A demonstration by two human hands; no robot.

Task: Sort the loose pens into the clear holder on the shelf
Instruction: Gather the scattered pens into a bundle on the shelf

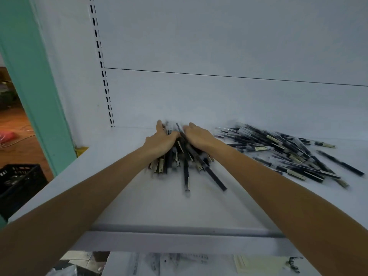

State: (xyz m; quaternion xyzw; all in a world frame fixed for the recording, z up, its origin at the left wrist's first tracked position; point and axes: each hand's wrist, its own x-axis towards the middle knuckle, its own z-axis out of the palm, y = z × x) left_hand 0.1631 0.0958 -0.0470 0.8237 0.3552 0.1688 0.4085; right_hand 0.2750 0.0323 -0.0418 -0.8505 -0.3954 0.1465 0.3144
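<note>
White shelf (pixel 159 206) fills my view, and both of my hands are far in toward its back panel (pixel 219 96). My left hand (pixel 161 140) and right hand (pixel 199 136) are cupped round a bundle of pens (pixel 185 156) from either side, fingers bent in over the far ends. The near ends fan out toward me on the shelf, and a few long ones stick out well past the rest. Another heap of loose pens (pixel 278 150) lies to the right, apart from the bundle and untouched.

I cannot make out the clear holder. The far end of the bundle is blurred, so it may sit under my fingers or out of view.

I judge this to be the gathering step: squaring a handful before it goes in. There is much left to do, given the heap on the right.

Next, the bundle needs its ends lined up and the stragglers drawn in. Then I would lift it as one, keeping an even squeeze from both sides so none slide out below.
</note>
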